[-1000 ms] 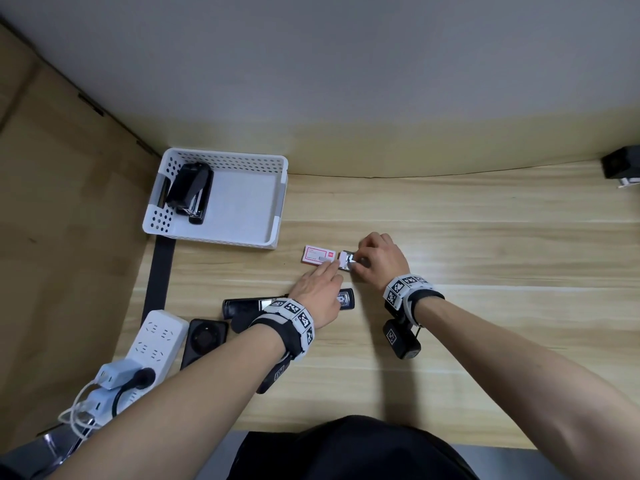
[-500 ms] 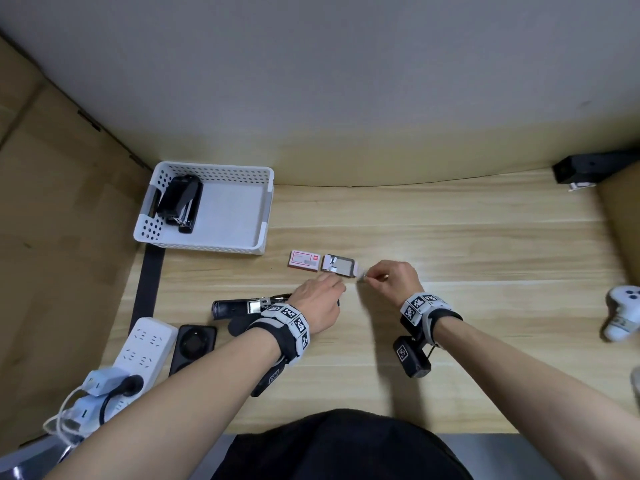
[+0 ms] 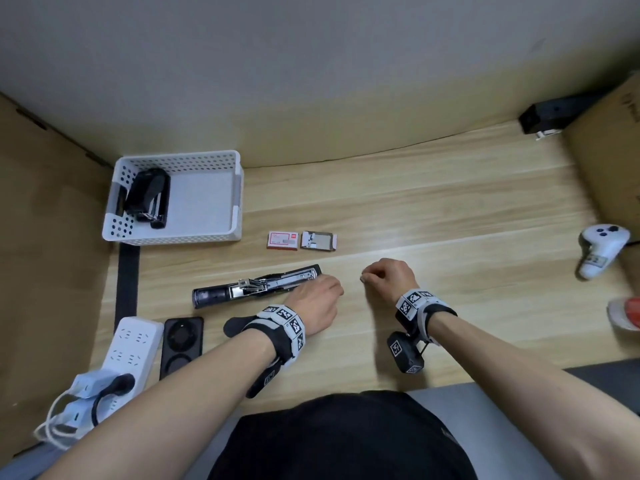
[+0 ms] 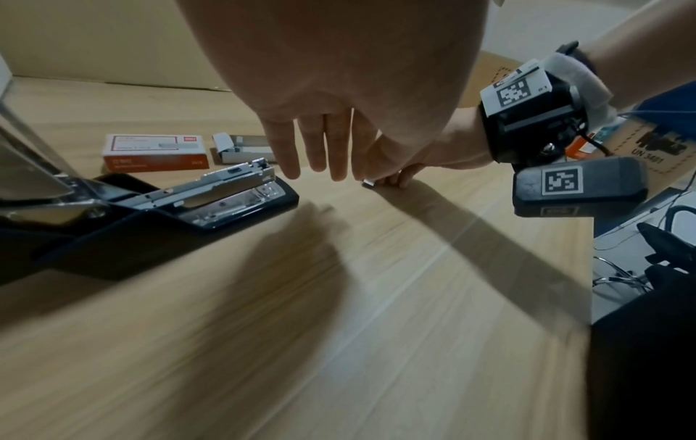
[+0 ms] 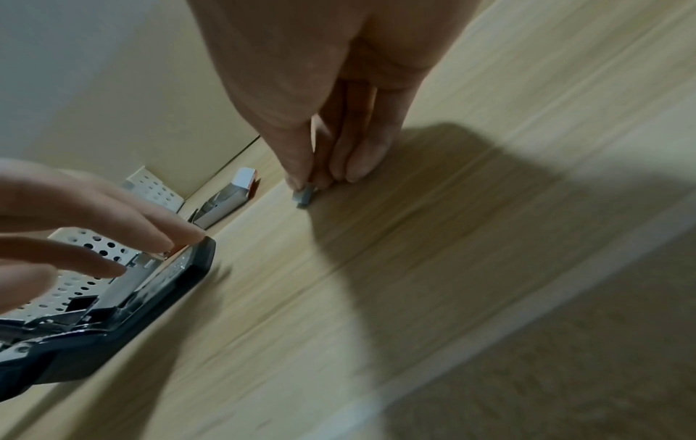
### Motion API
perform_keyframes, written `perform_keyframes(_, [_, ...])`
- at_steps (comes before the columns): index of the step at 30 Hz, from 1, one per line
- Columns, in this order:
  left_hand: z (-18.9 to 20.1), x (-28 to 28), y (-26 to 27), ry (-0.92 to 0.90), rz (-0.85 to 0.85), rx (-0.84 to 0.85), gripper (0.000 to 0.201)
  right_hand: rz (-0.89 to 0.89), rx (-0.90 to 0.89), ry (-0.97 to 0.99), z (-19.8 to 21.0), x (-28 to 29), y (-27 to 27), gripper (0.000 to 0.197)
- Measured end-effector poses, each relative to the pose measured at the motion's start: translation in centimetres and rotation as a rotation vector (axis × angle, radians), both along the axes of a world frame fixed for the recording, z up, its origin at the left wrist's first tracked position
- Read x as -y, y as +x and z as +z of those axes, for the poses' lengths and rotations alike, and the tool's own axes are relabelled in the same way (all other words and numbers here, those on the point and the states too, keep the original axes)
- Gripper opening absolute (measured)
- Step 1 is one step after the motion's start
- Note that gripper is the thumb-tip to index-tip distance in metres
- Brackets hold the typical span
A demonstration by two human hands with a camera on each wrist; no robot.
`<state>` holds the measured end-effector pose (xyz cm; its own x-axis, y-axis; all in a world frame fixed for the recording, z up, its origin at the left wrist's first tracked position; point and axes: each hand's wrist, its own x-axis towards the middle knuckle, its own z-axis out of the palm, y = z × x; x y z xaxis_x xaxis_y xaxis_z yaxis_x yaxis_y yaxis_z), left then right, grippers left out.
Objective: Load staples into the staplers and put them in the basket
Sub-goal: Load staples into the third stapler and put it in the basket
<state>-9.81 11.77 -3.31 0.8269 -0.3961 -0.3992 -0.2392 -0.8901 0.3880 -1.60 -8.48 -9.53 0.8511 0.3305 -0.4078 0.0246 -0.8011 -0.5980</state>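
The right hand (image 3: 388, 277), its grip pinched on a short strip of staples (image 5: 303, 196) low over the table (image 3: 450, 220), sits just right of the opened stapler (image 3: 256, 285), whose long axis runs left-right toward it, while the nearer left hand (image 3: 313, 299) hovers open-fingered over its near end.

We note a white power strip (image 3: 133, 351) at the near left of the wooden bench (image 3: 450, 220), plugs and cables at its near end. Just right of it lies a black phone (image 3: 181, 346), camera side up. A white game controller (image 3: 601, 249) rests at the far right edge. A black box-like device (image 3: 554, 116) sits against the wall, far right. Brown cardboard (image 3: 52, 237) flanks the left side.
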Motion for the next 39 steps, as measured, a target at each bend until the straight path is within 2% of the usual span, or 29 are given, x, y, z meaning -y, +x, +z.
perform_keyframes(3, [0.1, -0.4, -0.2, 0.022, 0.016, -0.021, 0.036, -0.048, 0.001, 0.004, 0.1, -0.1, 0.0, 0.009])
perform_keyframes(5, [0.1, -0.8, -0.3, 0.021, 0.039, -0.018, 0.035, -0.050, -0.008, 0.019, 0.1, -0.1, 0.0, 0.016])
perform_keyframes(8, [0.3, -1.5, -0.5, 0.020, 0.070, -0.009, 0.036, 0.061, -0.017, 0.035, 0.1, 0.1, 0.3, 0.024])
perform_keyframes(11, [0.7, -2.4, -0.9, 0.022, 0.089, 0.030, 0.041, 0.182, -0.026, 0.016, 0.0, 0.4, 0.8, 0.020])
perform_keyframes(16, [1.2, -3.8, -2.3, 0.086, 0.178, 0.098, 0.046, 0.233, 0.030, -0.020, 0.2, -0.3, 1.1, 0.011])
perform_keyframes(22, [1.3, -4.8, -4.1, 0.190, 0.273, 0.065, 0.042, 0.326, 0.044, 0.004, 1.3, -3.3, 1.3, 0.005])
perform_keyframes(32, [1.1, -5.5, -5.7, 0.168, 0.276, -0.023, 0.045, 0.491, 0.175, 0.128, 2.7, -10.2, 0.6, 0.003])
perform_keyframes(39, [0.6, -5.6, -5.4, 0.152, 0.285, -0.013, 0.045, 0.525, 0.183, 0.052, 2.4, -11.3, -0.3, 0.010])
